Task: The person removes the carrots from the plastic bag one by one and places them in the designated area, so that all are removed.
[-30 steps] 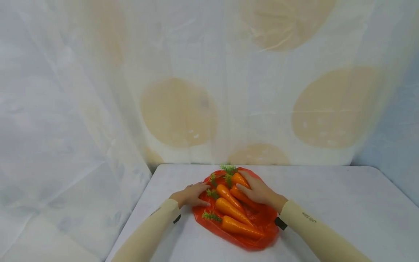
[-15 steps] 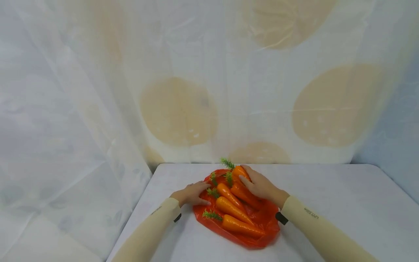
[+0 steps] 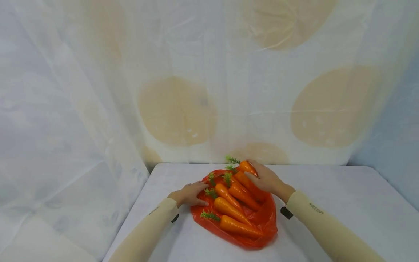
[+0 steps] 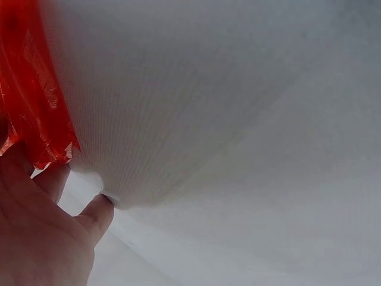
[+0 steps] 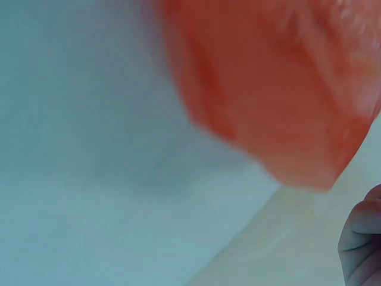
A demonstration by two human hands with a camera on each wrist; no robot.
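Observation:
On the table, a red plastic bag [image 3: 266, 218] lies spread under several orange carrots with green leafy tops. My right hand [image 3: 267, 180] grips a carrot [image 3: 247, 167] at the bag's far right, its leafy end pointing left. Another carrot [image 3: 243, 179] lies just below that hand. At the bag's left edge my left hand [image 3: 190, 194] rests with fingers spread, touching the plastic. The left wrist view shows its fingertips against the red bag [image 4: 36, 89] and the white cloth. In the right wrist view, the bag [image 5: 262, 101] is blurred, and curled fingers [image 5: 363, 238] show at the corner.
A white-covered table [image 3: 327, 203] extends to the right of the bag. Behind it hangs a pale sheet [image 3: 248, 83] with large tan spots, and another sheet [image 3: 59, 145] closes off the left side. Nearer carrots [image 3: 240, 227] lie low on the bag.
My right hand has moved up and to the right with the carrot, away from the carrots left on the bag. My left hand has stayed at the bag's left edge.

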